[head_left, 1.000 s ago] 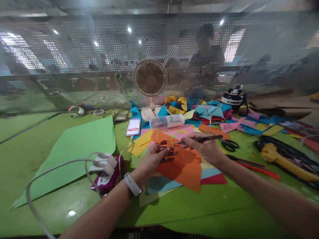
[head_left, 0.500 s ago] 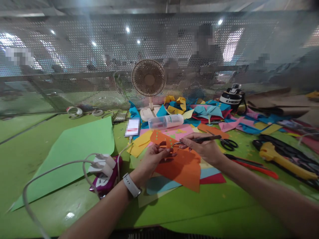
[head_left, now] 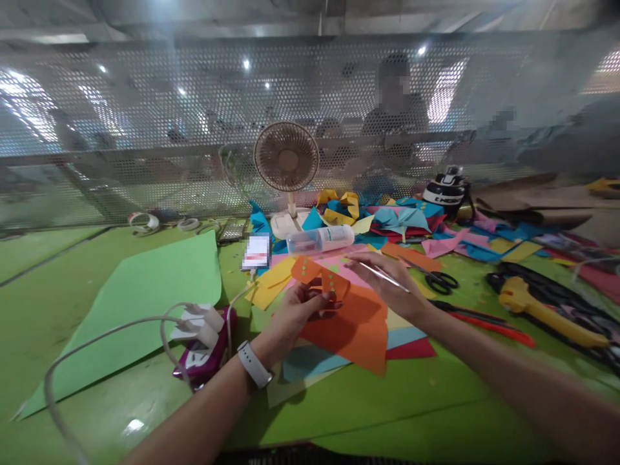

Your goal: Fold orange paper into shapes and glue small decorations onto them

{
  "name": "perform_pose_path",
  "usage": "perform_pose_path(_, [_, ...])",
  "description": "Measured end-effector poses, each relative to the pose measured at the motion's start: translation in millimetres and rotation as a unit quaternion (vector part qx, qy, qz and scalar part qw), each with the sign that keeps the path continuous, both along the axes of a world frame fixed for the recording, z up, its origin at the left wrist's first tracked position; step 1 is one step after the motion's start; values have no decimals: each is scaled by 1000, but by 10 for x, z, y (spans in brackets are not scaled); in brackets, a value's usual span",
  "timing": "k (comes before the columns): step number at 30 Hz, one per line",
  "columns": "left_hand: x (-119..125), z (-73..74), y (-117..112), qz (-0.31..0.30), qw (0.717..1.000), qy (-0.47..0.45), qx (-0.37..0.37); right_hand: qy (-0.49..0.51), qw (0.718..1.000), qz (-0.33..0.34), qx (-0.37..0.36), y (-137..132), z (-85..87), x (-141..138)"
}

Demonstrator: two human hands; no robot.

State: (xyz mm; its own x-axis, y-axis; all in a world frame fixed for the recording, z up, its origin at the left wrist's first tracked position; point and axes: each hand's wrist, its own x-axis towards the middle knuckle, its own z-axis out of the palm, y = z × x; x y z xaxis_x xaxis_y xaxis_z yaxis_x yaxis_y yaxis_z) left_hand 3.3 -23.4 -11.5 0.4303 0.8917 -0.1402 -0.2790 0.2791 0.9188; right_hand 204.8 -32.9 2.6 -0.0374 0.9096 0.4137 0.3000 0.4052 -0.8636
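Observation:
My left hand (head_left: 303,303) pinches a small folded piece of orange paper (head_left: 310,268) with rows of tiny green dots on it. In my right hand (head_left: 394,284) is a slim pair of tweezers (head_left: 387,276), slanting across the fingers just right of the folded piece and apart from it. Below both hands lies a larger orange sheet (head_left: 361,336), on top of blue, red and pale sheets. A pink sheet (head_left: 356,274) with small green bits on it is just behind the hands, and yellow paper (head_left: 271,281) lies to the left.
Black scissors (head_left: 440,281), a red-handled cutter (head_left: 504,329) and a yellow tool (head_left: 552,313) lie on the right. Behind are a clear bottle (head_left: 320,240), a fan (head_left: 288,158) and coloured scraps. A power strip (head_left: 203,352) with cables and a green sheet (head_left: 145,303) are left.
My right hand has drawn the tweezers' tip back from the dotted orange paper and turned them. My left hand keeps its hold, and the view has shifted slightly.

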Motion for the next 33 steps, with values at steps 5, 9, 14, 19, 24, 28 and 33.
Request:
perform_pose_path(5, [3, 8, -19, 6, 1000, 9, 8, -51, 997, 61, -14, 58, -142, -6])
perform_pose_path(9, [4, 38, -28, 17, 999, 32, 6, -13, 995, 89, -34, 80, -189, -14])
perform_pose_path(14, [10, 6, 6, 22, 999, 43, 18, 19, 993, 106, -50, 57, -195, -60])
perform_pose_path(19, [22, -30, 13, 12, 999, 38, 23, 46, 994, 91, -45, 21, -200, -157])
perform_pose_path(24, [34, -23, -10, -7, 999, 26, 45, 6, 998, 67, 4, -53, -145, -214])
perform_pose_path(28, [34, -32, -6, -10, 999, 22, 44, -47, 997, 35, 44, -90, -94, -220])
perform_pose_path(33, [31, -46, -5, 2, 998, 42, 35, -16, 1000, 19, 19, -49, -124, -222])
